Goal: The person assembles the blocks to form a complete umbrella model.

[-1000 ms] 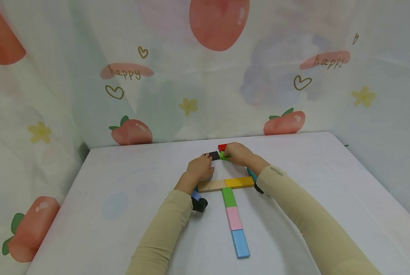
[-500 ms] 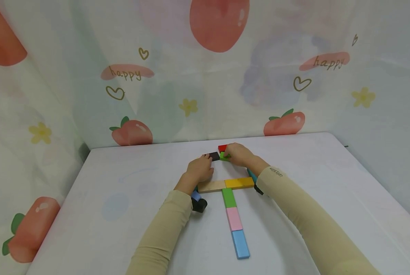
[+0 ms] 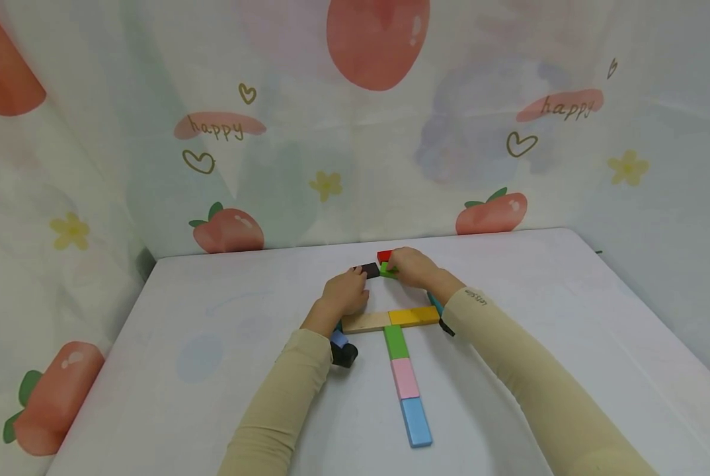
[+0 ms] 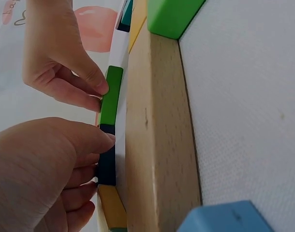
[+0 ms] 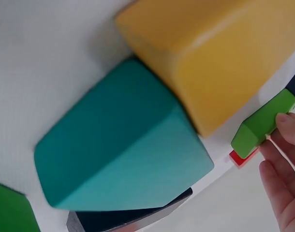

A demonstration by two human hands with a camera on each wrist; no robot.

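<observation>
On the far part of the table, my left hand (image 3: 346, 292) pinches a black block (image 4: 107, 162), thumb on its near face and fingers behind. My right hand (image 3: 416, 267) pinches a bright green block (image 5: 262, 121), standing end to end with the black one in the left wrist view. Just behind the green block lies a red block (image 3: 385, 255), partly covered by the right hand. A yellow block (image 4: 111, 205) adjoins the black block's other end. Closer to me, a plain wooden block (image 3: 365, 322) and an orange-yellow block (image 3: 414, 316) form a crosswise row.
Below that row, a green block (image 3: 396, 342), a pink block (image 3: 405, 378) and a light blue block (image 3: 416, 422) run toward me. A teal block (image 5: 123, 145) touches the orange-yellow one. Black pieces (image 3: 344, 355) lie by the left sleeve. Printed cloth hangs behind the table.
</observation>
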